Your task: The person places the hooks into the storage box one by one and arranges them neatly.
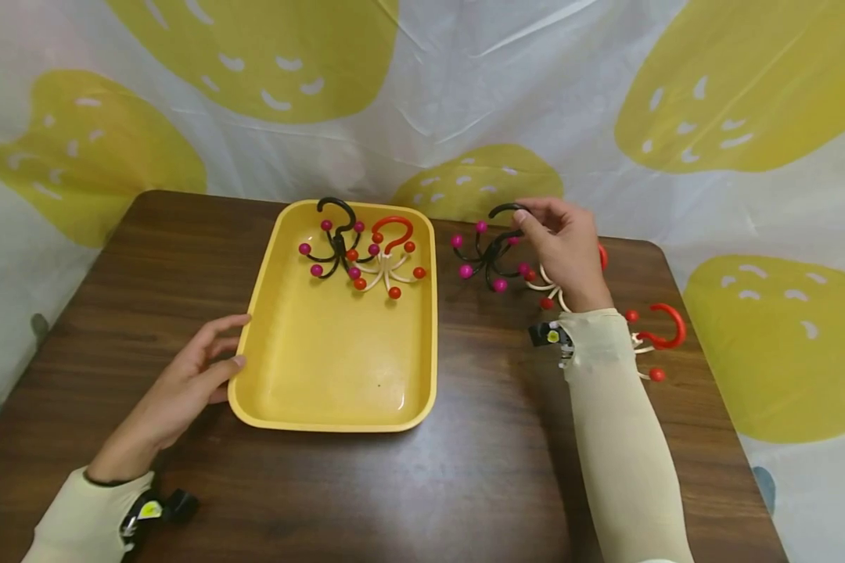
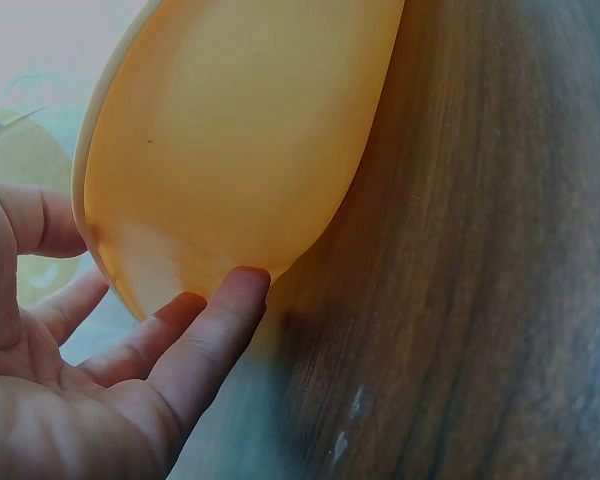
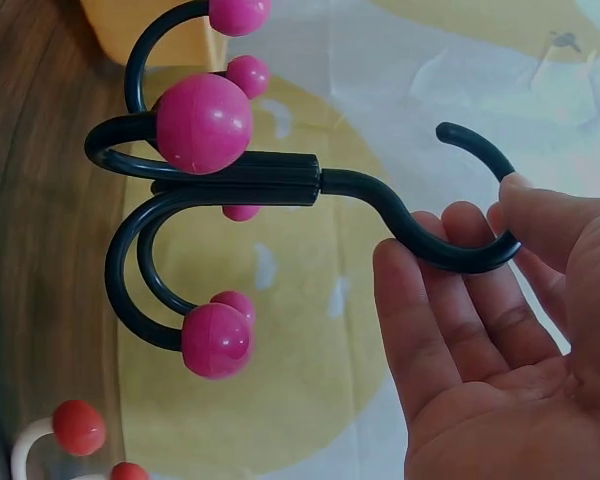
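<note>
My right hand [image 1: 563, 246] pinches the curved hook of a black multi-arm hook hanger [image 3: 240, 180] between thumb and fingers. Magenta balls tip its curved arms. At the left, my left hand [image 1: 190, 383] touches the outside and rim of a yellow tray [image 1: 249, 422] with its fingers fairly straight. Inside the tray's far end lie a black hanger with magenta balls [image 1: 338, 246] and a cream one with red balls and a red hook [image 1: 387, 266], overlapping each other. Partly hidden by the right hand is another cream hanger [image 1: 545, 289] with red balls.
Beside the right forearm lies one more cream hanger with a red hook [image 1: 665, 340], mostly hidden by the sleeve. The tray stands on a dark brown wooden table [image 1: 465, 469]. A white curtain with yellow shapes [image 1: 465, 86] hangs behind the table.
</note>
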The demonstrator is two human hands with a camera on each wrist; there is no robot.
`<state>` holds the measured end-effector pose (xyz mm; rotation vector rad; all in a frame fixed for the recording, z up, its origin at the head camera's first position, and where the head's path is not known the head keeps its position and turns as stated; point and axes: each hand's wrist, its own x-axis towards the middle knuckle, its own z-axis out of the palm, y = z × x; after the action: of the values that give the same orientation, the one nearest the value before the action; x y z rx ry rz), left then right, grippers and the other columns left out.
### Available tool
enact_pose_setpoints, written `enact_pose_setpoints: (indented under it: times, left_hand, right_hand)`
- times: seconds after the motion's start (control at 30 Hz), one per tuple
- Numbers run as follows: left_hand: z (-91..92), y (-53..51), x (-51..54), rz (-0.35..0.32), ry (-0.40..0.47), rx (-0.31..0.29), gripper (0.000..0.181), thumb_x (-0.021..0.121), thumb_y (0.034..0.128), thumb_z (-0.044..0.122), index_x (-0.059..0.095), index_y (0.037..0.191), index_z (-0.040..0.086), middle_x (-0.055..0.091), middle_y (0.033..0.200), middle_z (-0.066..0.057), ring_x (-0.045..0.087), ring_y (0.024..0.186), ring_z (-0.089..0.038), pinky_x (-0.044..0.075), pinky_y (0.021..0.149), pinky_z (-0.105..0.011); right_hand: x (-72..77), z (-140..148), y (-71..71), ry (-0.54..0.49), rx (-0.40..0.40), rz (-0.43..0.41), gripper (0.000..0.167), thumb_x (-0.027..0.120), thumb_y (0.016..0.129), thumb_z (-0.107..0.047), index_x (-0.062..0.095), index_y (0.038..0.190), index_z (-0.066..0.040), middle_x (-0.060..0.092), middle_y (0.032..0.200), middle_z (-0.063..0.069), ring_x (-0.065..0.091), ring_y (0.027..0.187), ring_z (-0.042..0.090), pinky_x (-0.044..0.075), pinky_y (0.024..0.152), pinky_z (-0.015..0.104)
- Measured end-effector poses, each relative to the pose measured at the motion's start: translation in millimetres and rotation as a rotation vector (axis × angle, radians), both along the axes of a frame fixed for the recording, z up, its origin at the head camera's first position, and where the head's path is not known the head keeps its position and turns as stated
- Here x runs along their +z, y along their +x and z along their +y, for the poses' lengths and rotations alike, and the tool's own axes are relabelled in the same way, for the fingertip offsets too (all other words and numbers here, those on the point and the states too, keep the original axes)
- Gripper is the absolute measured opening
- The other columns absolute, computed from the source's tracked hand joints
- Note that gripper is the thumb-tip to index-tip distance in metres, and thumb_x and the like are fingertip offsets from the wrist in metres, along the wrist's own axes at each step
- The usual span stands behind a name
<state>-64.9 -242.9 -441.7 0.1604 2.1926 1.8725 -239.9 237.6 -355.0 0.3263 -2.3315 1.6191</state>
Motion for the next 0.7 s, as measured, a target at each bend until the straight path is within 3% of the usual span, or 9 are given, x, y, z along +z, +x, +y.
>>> enact_pose_setpoints:
  times: [0.23, 0.47, 0.7]
  left_hand:
    - [-1.2, -0.4, 0.8, -0.013, -0.014, 0.001, 0.056, 0.05, 0.1133, 0.019, 0.027, 0.164, 0.015, 0.044, 0.152, -0.032, 0.07, 0.11, -0.008, 0.064, 0.083, -0.032]
    - [-1.2, -0.6, 1.0, -0.018, -0.018, 0.006, 0.056, 0.05, 0.1131, 0.018, 0.027, 0.164, 0.015, 0.044, 0.152, -0.031, 0.07, 0.111, -0.008, 0.064, 0.083, -0.033]
    - [-0.6, -0.4, 1.1, -0.015, -0.018, 0.008, 0.056, 0.051, 0.113, 0.018, 0.028, 0.164, 0.015, 0.044, 0.152, -0.032, 0.07, 0.11, -0.007, 0.064, 0.083, -0.033]
  right_hand:
    - [10.3, -3.5, 6.3, 0.002, -0.001, 0.027, 0.021, 0.078, 0.098, -0.015, 0.079, 0.112, 0.0, 0.079, 0.089, 0.002, 0.072, 0.08, 0.012, 0.059, 0.075, 0.02]
    - [21.3, -9.1, 11.7, 0.038, 0.007, 0.063, 0.022, 0.077, 0.098, -0.017, 0.08, 0.113, -0.001, 0.077, 0.087, -0.01, 0.072, 0.081, 0.01, 0.057, 0.075, 0.019]
    - [31.9, -20.6, 19.2, 0.036, 0.033, 0.088, 0.021, 0.077, 0.098, -0.015, 0.08, 0.112, 0.0, 0.078, 0.089, -0.009, 0.075, 0.084, 0.013, 0.059, 0.075, 0.018]
